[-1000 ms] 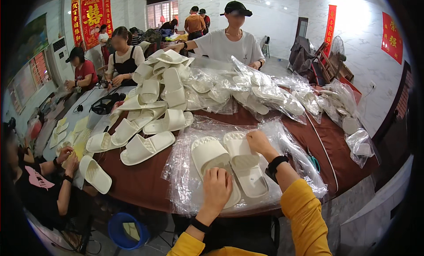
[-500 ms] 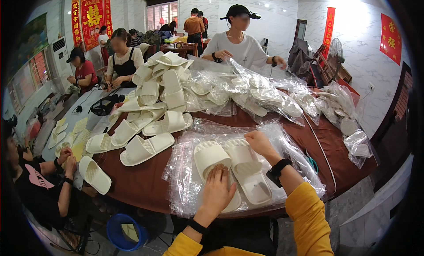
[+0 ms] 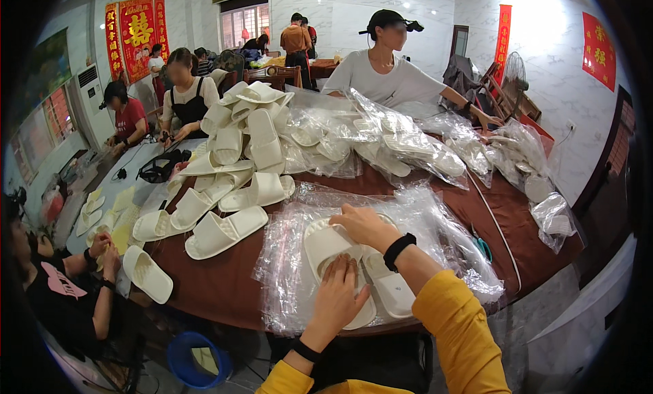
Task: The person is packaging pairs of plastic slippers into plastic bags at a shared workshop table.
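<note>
Fingers together, my left hand [image 3: 337, 297] touches a smooth cream slipper [image 3: 322, 247] on crinkly clear bags [image 3: 284, 288]; my right hand [image 3: 365, 226] arches over it, whether pinching I cannot tell; heaped slippers [image 3: 265, 141] lie beyond.

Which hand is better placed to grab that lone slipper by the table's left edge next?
Probably the left hand: it's nearer the lone slipper. The right hand is farther, over the slipper pair.

The brown-covered counter [image 3: 218, 285] leaves room to pass at its front left and along the white cord [image 3: 500, 235] at right, while heaped loose slippers [image 3: 265, 149] and bagged slippers [image 3: 422, 145] block the far side, and teal-handled scissors [image 3: 483, 248] lie beside the clear plastic bags [image 3: 277, 271].
</note>
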A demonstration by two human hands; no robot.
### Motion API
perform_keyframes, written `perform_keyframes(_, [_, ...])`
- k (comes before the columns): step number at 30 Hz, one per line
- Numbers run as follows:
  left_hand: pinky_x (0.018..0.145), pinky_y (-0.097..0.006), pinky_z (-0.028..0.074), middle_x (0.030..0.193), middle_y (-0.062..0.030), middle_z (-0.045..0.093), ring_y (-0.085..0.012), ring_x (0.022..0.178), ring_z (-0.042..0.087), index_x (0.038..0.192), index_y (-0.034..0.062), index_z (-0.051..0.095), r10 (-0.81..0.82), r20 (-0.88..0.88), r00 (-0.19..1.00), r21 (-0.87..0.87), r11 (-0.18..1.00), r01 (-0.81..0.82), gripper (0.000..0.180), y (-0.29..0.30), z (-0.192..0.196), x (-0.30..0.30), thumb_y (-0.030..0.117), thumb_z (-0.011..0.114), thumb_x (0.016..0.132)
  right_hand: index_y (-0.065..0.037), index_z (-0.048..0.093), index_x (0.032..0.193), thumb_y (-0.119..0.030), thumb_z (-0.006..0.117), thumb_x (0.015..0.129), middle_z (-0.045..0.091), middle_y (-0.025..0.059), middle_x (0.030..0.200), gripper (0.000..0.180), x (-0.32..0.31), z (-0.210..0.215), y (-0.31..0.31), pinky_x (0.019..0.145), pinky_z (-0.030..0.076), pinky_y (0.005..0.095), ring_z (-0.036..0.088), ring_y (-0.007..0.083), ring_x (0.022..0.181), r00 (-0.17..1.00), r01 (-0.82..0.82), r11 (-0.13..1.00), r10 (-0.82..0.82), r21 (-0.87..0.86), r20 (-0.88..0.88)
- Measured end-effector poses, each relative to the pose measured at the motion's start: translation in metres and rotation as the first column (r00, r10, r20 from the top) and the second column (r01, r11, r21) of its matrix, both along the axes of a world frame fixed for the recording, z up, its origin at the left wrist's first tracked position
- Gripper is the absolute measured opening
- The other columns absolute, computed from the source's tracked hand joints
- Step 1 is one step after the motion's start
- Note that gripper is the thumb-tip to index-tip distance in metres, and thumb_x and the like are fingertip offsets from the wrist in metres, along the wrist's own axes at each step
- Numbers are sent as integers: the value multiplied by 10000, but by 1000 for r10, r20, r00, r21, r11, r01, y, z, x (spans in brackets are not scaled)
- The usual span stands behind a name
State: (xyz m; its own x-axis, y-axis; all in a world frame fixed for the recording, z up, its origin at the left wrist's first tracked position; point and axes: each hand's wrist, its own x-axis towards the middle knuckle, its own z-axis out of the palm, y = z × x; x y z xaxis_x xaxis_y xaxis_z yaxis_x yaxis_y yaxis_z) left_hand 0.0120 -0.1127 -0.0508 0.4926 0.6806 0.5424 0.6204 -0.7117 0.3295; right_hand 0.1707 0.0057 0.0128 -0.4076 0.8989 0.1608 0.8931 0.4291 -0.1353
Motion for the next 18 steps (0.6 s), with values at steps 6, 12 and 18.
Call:
perform_keyframes(6, [1085,-464,349,1357,-271,454,-418,1258,452,1316,-88,467,-20,30,999,0,1000,20,623,1,-1,0,337,616,884,-102,670,1056,-126,557,876,677,152,888,213,5,-8,9,746,515,452,655,373,853,997,71,994,-67,82,-42])
perform_keyframes(12, [1072,-463,368,1351,-263,461,-419,1233,472,1328,-71,456,-51,136,989,-9,999,52,585,0,1,-9,224,657,865,-58,667,1056,-91,611,860,703,166,919,206,-2,-12,-13,713,517,431,676,343,812,859,113,977,-3,183,-512])
perform_keyframes(18, [1037,-423,416,1366,-248,467,-407,1245,479,1344,-31,469,-74,25,997,-106,991,76,551,-37,43,-45,160,664,865,-84,637,1178,-46,599,869,704,149,948,313,7,-20,-31,669,504,382,644,266,683,713,128,978,27,168,-701])
